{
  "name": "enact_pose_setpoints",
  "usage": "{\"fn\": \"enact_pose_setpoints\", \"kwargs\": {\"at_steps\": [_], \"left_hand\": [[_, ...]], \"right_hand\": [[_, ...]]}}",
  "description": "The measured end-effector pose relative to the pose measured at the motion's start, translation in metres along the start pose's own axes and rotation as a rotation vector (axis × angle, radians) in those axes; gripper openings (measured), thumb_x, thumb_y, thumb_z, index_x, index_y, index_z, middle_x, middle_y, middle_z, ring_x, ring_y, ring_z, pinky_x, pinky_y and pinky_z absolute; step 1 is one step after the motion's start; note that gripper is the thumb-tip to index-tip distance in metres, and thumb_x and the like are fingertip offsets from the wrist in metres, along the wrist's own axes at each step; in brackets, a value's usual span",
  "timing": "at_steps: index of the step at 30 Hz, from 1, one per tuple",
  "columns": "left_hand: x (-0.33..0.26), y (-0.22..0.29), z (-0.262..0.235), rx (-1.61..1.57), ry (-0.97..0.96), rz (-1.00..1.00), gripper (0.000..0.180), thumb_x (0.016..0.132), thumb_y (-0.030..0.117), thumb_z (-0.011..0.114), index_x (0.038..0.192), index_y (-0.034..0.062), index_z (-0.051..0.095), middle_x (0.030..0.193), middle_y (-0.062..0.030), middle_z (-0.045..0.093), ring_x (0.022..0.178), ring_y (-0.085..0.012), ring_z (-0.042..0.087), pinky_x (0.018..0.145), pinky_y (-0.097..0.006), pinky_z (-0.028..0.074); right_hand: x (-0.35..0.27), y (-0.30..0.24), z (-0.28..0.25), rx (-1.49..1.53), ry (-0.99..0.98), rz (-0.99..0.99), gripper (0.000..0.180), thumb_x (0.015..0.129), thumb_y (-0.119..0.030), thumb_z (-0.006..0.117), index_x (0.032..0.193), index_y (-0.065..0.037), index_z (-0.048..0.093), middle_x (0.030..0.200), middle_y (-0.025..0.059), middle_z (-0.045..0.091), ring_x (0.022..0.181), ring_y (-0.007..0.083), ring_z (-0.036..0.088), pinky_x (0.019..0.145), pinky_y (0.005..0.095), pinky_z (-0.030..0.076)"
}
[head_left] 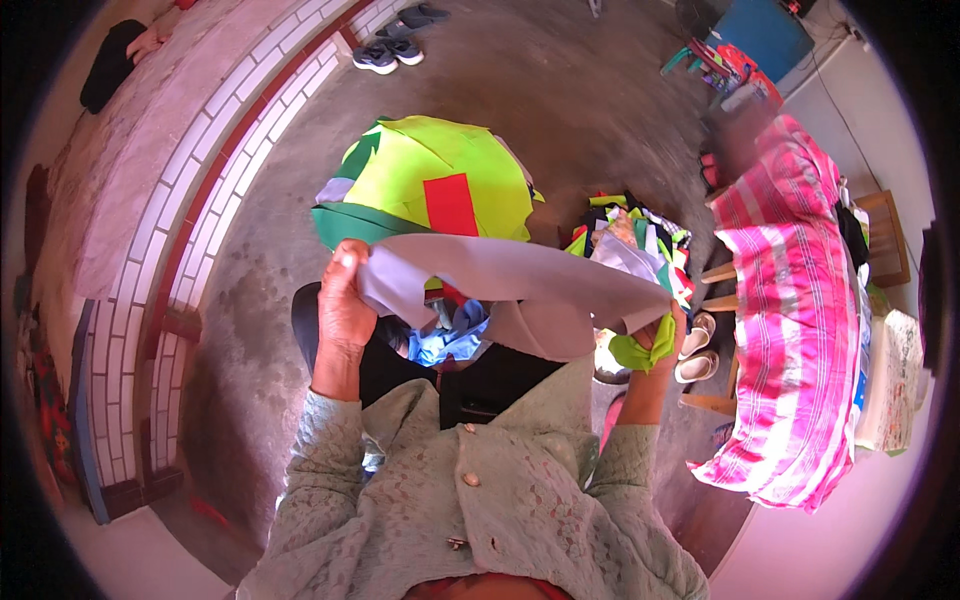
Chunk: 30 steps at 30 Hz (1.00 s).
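A long grey fabric piece point(500, 262) is stretched between my two hands, with a curved, cut-out lower edge. My left hand point(343, 305) is closed on its left end, thumb on top. Its other end is in my right hand point(668, 345), whose fingers are partly hidden by cloth. A lime-green fabric scrap point(645, 348) also hangs at my right hand. Below the grey piece, blue cloth point(450, 335) lies over my lap. Just beyond it sits a large bundle of lime-yellow fabric point(450, 180) with red and green parts.
A heap of mixed fabric scraps point(630, 235) lies on the floor to the right. Beside it are pale shoes point(697, 350) and a wooden-legged seat under a pink checked cloth point(785, 350). Dark shoes point(388, 55) stand far off by the white brick-patterned ledge point(215, 130).
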<state>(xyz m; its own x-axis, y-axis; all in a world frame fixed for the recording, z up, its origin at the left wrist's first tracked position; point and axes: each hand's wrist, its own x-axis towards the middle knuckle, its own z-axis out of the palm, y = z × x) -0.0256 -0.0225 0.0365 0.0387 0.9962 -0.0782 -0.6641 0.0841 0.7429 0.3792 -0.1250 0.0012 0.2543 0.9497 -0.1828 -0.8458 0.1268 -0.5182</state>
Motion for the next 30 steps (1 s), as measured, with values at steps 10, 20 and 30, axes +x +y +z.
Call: {"fn": "enact_pose_setpoints", "kwargs": {"at_steps": [10, 20, 30], "left_hand": [[0.051, 0.065, -0.011, 0.553, -0.274, -0.099, 0.027, 0.077, -0.006, 0.067, 0.094, 0.0085, 0.053, 0.088, 0.0003, 0.060, 0.082, -0.0093, 0.058, 0.075, -0.023, 0.047], [0.166, 0.110, -0.011, 1.175, -0.535, -0.087, 0.026, 0.071, -0.006, 0.064, 0.094, 0.0034, 0.057, 0.080, -0.0009, 0.056, 0.077, -0.0117, 0.054, 0.070, -0.025, 0.044], [0.199, 0.075, -0.037, 1.308, -0.461, -0.089, 0.017, 0.082, 0.008, 0.062, 0.098, 0.0030, 0.061, 0.081, -0.0028, 0.060, 0.077, -0.0136, 0.055, 0.072, -0.028, 0.046]], "right_hand": [[0.012, -0.009, 0.007, -0.158, 0.045, -0.087, 0.026, 0.093, -0.033, 0.043, 0.080, -0.013, 0.053, 0.048, -0.0072, 0.039, 0.032, 0.0042, 0.031, 0.030, 0.0197, 0.025], [0.060, -0.031, 0.014, 0.050, -0.077, -0.052, 0.030, 0.095, -0.029, 0.040, 0.070, -0.014, 0.044, 0.045, -0.0109, 0.030, 0.031, 0.0022, 0.023, 0.030, 0.0182, 0.017], [0.056, -0.055, -0.014, 0.152, -0.321, 0.015, 0.035, 0.097, -0.028, 0.038, 0.063, -0.019, 0.033, 0.046, -0.0106, 0.022, 0.035, 0.0020, 0.017, 0.033, 0.0200, 0.015]]}}
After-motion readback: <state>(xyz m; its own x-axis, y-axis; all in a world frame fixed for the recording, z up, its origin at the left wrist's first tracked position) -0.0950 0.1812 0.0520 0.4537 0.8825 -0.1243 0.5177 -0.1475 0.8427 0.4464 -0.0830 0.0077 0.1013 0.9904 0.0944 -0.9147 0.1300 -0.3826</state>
